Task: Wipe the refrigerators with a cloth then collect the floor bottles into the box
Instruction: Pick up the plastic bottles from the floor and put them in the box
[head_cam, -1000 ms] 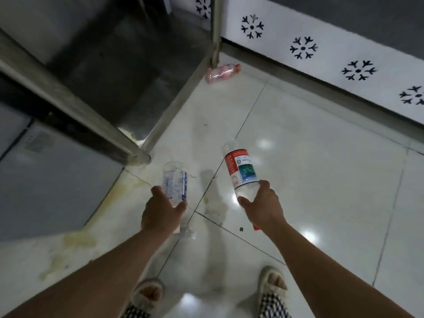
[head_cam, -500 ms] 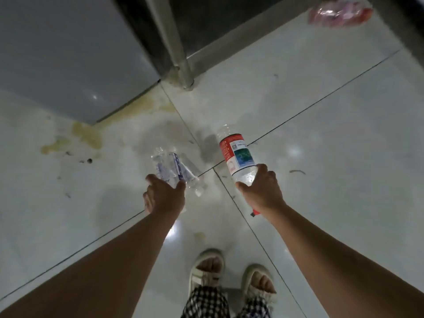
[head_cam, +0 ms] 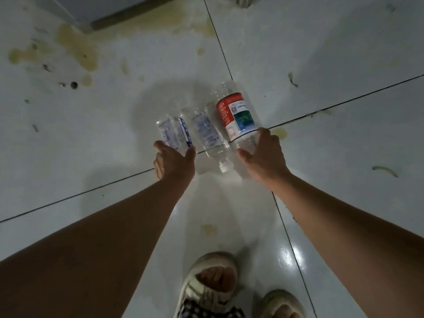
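Observation:
My left hand (head_cam: 174, 165) grips a crushed clear bottle with a blue label (head_cam: 174, 133) by its lower end. My right hand (head_cam: 263, 156) holds a bigger clear bottle with a red and green label (head_cam: 237, 114), base pointing away from me. Between the two lies a third clear bottle with faint blue print (head_cam: 206, 134) on the white tiled floor (head_cam: 344, 53), its white cap towards me. Both held bottles hang low, close beside the lying one. No box or cloth is in view.
A grey cabinet base (head_cam: 103, 10) runs along the top left, with yellow stains (head_cam: 75, 47) and dark specks on the tiles before it. A metal leg foot (head_cam: 245, 1) shows at the top edge. My sandalled feet (head_cam: 213, 285) stand at the bottom.
The view has tilted down and closer to the floor. The pink bottle and the metal frame have left the view. Both hands, still holding their bottles, now flank the bottle lying on the floor.

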`<control>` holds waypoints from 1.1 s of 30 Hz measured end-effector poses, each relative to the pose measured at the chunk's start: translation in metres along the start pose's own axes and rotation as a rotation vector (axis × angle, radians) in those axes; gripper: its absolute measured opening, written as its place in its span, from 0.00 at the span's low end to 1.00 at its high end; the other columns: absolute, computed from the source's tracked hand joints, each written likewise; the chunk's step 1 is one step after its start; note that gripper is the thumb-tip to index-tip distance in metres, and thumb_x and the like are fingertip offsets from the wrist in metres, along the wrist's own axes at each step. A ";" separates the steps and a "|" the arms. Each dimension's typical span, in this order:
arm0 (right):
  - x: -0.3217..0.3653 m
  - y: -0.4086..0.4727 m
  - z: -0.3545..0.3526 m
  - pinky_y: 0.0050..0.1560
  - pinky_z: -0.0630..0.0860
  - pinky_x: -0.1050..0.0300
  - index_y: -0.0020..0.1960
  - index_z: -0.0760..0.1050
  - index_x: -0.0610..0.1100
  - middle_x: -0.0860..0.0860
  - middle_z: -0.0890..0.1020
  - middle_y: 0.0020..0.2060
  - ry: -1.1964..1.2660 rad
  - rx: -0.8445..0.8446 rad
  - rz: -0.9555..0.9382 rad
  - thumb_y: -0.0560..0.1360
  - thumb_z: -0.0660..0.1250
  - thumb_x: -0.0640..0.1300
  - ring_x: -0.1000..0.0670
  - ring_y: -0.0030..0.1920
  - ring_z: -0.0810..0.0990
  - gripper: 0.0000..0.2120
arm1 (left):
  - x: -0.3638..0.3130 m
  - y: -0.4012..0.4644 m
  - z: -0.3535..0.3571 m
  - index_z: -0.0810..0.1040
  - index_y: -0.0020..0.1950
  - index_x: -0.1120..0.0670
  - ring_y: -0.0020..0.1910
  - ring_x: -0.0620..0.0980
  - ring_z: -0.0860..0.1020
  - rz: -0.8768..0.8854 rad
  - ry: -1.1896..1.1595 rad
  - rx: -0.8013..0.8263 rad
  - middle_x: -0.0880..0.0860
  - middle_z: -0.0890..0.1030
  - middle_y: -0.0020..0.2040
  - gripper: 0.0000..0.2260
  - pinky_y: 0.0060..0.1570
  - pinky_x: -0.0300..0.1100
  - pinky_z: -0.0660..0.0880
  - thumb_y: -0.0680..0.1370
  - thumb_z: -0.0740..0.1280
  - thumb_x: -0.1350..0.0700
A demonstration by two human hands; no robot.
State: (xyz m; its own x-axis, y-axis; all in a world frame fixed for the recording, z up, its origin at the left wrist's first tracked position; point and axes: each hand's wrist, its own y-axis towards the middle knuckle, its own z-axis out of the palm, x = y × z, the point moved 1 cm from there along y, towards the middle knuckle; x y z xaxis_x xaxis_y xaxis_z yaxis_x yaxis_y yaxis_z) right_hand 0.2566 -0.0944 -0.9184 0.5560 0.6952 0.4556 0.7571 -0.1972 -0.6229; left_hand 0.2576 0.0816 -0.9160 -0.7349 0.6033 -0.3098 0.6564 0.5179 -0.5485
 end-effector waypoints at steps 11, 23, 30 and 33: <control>0.001 -0.080 -0.072 0.64 0.67 0.49 0.74 0.55 0.41 0.40 0.67 0.67 -0.085 0.082 0.021 0.72 0.70 0.52 0.42 0.67 0.66 0.38 | -0.031 -0.065 -0.070 0.59 0.69 0.59 0.64 0.62 0.70 0.126 0.175 0.135 0.61 0.70 0.67 0.29 0.61 0.52 0.69 0.75 0.68 0.51; 0.055 -0.184 -0.312 0.65 0.67 0.51 0.74 0.55 0.44 0.45 0.59 0.71 -0.328 0.042 0.000 0.76 0.65 0.50 0.44 0.69 0.61 0.32 | -0.220 -0.202 -0.205 0.65 0.67 0.54 0.60 0.55 0.73 0.638 0.471 0.197 0.55 0.74 0.62 0.23 0.54 0.49 0.73 0.74 0.68 0.56; 0.025 -0.200 -0.423 0.64 0.68 0.51 0.74 0.56 0.45 0.45 0.60 0.70 -0.318 -0.044 0.001 0.76 0.65 0.50 0.44 0.68 0.62 0.31 | -0.321 -0.279 -0.202 0.66 0.66 0.54 0.59 0.52 0.73 0.877 0.695 0.207 0.53 0.74 0.61 0.20 0.55 0.47 0.74 0.76 0.66 0.54; -0.015 -0.199 -0.463 0.60 0.70 0.52 0.73 0.56 0.45 0.45 0.62 0.69 -0.344 -0.029 0.004 0.76 0.65 0.50 0.45 0.68 0.62 0.31 | -0.352 -0.315 -0.175 0.66 0.67 0.53 0.62 0.52 0.70 0.877 0.813 0.245 0.53 0.72 0.62 0.19 0.57 0.46 0.70 0.77 0.64 0.54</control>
State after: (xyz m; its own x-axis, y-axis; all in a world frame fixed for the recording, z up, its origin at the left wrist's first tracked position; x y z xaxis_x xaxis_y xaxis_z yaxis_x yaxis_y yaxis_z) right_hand 0.2566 -0.3855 -0.5071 0.4141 0.8859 0.2089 0.7674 -0.2164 -0.6036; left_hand 0.3393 -0.1876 -0.4978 0.3200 0.9397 -0.1205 0.7618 -0.3309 -0.5569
